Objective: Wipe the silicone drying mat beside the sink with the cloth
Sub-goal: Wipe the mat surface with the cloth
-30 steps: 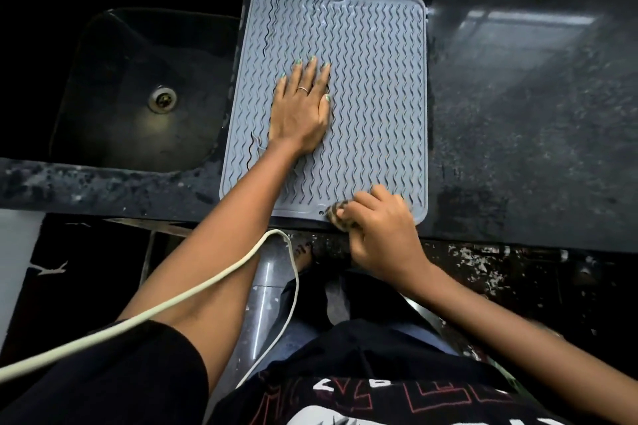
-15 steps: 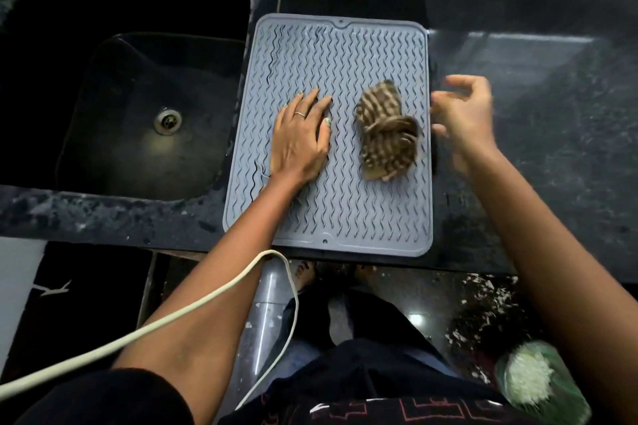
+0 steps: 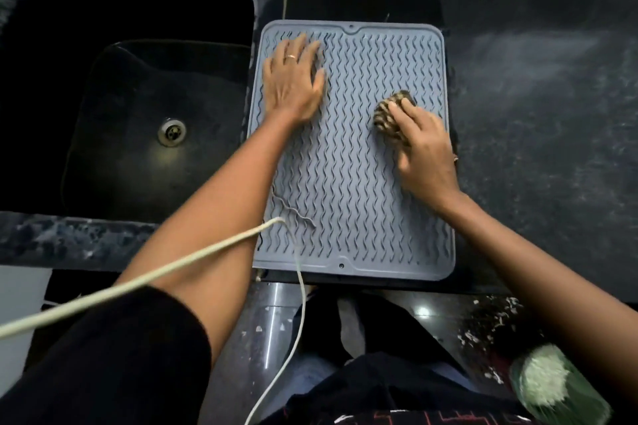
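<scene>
Silicone drying mat (image 3: 348,183) lies flat on the dark surface (image 3: 535,97), its left edge just beside the sink (image 3: 148,107), near edge at the surface's front lip. Judgement: mat is light, floppy, grippy underneath but likely to creep or buckle under a sideways scrub, so pin it rather than lift it; wavy ribs will snag the cloth, so strokes along the ribs look easier. Left hand (image 3: 293,79) is flat, fingers straight and spread, pressing the mat's far-left corner, holding nothing. Right hand (image 3: 423,148) has fingers curled over the bunched striped cloth (image 3: 388,114), pressing it onto the mat near the right edge, mid-to-upper area. Cloth is soft, wadded, takes whatever shape the palm gives it; best held from above as it is. Hands well apart, bare ribs between them. A loose wavy grey strand (image 3: 293,210) lies on the mat by the left forearm; can't tell what it is. White cable (image 3: 138,283) crosses the left arm.
</scene>
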The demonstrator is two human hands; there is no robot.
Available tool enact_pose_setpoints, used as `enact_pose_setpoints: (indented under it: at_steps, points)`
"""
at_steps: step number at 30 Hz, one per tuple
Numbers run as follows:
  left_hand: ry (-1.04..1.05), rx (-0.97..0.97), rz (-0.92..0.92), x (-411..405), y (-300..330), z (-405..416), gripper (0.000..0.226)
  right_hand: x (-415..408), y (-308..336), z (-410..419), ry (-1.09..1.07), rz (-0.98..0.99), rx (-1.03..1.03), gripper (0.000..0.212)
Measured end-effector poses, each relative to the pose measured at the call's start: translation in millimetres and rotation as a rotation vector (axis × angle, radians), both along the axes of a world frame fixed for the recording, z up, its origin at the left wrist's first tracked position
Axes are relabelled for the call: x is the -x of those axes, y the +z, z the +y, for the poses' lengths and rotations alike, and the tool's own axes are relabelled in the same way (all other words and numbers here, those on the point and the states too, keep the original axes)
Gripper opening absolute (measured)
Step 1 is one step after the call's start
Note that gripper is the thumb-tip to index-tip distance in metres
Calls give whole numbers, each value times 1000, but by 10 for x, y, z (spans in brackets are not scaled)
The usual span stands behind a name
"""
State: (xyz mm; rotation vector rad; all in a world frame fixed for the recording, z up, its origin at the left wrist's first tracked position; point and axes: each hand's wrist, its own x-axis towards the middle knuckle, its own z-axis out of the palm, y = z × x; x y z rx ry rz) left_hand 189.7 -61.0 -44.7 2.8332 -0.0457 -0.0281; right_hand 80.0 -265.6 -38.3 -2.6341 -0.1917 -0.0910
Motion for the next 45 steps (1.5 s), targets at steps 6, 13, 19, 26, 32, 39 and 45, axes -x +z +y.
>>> enact_pose_setpoints:
  at_steps: [6,13,19,26,32,39,45]
  points:
    - [-62,-48,92,-245,-142,98,56,-598,455,-94,54,175,-309,18]
    - [-9,15,38,-261,-117,97,59,-1666,400,817,162,33,-133,44]
    - [12,-27,38,-295,-142,94,57,-1700,25,1054,198,69,233,55]
    - [0,-30,24,-279,-195,98,63,-1690,183,467,155,-76,522,40]
    - [10,-10,9,-275,-218,101,64,-1656,406,-152,-84,122,633,40]
    - [-30,-47,20,-282,-208,103,57,-1741,472,732,252,55,291,61]
    - [-6,-20,15,-294,-235,136,56,-1701,228,-49,315,-50,484,54]
